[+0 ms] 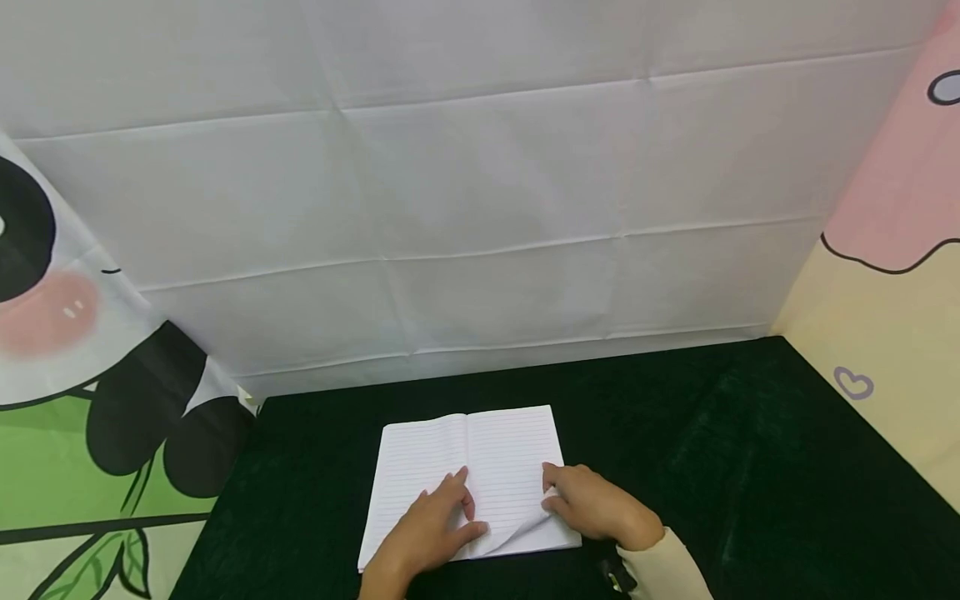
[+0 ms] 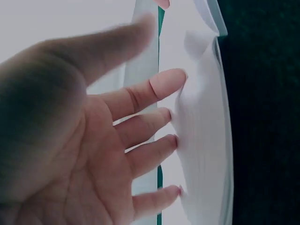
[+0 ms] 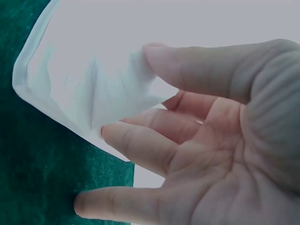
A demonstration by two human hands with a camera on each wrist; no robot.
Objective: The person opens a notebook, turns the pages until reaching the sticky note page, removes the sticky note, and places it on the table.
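Observation:
An open notebook [image 1: 427,450] with white ruled pages lies on the dark green cloth, its fold running down the middle. My left hand [image 1: 435,529] rests over the left page near the fold; in the left wrist view its fingers [image 2: 140,96] are spread and fairly straight, fingertips against the paper. At the lower right corner of the notebook, my right hand [image 1: 596,502] pinches a page [image 3: 122,89] between thumb and fingers. That page's corner is lifted and curls up over the sheets below.
Dark green cloth [image 1: 697,450] covers the table around the notebook. A white hanging sheet [image 1: 480,183] stands behind it. Printed cloths, one with a cartoon animal [image 1: 45,283] at left and one pink and cream [image 1: 877,317] at right, flank the table.

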